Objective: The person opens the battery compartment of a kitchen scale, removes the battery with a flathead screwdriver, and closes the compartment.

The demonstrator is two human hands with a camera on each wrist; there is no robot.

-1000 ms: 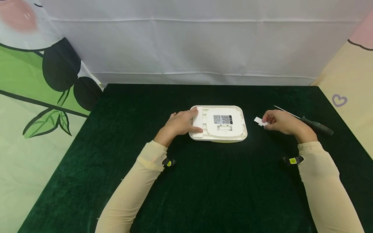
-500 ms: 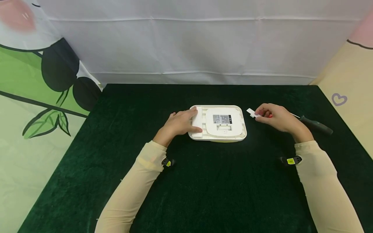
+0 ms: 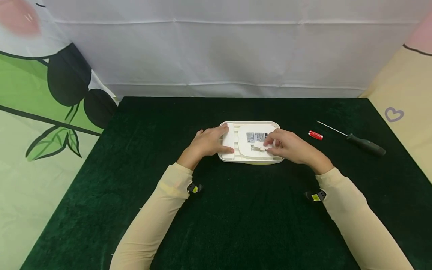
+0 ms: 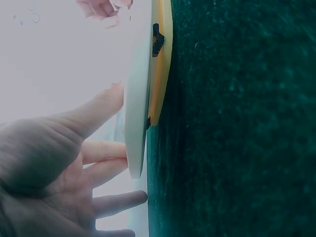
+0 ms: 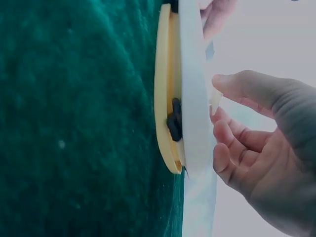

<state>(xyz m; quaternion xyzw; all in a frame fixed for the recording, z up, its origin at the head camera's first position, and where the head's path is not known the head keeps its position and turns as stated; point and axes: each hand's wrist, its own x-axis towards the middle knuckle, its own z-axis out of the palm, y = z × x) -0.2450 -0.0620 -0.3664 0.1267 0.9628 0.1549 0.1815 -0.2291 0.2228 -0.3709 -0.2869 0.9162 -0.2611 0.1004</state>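
A flat white device (image 3: 244, 155) with rounded corners lies with its labelled underside up, a yellow part (image 5: 163, 94) beneath it. My left hand (image 3: 209, 142) rests over its left end, fingers mostly straight, thumb and fingertips touching the white surface. Between thumb and fingers, my right hand (image 3: 287, 147) pinches a small white battery cover (image 3: 259, 144) above the middle of the underside. The cover and hand hide most of the small recess below the printed label (image 3: 253, 137). In the right wrist view, the cover (image 5: 215, 101) shows edge-on close to the device.
A red battery (image 3: 315, 135) lies to the right of the device on the dark green cloth (image 3: 236, 210). Beyond it is a screwdriver (image 3: 366, 145) with a dark handle, its thin shaft pointing up and left. A white curtain (image 3: 216, 56) hangs behind the table.
My right hand has carried the battery cover left from beside the screwdriver to over the device's underside, uncovering the red battery. The left hand and the device have stayed in place.
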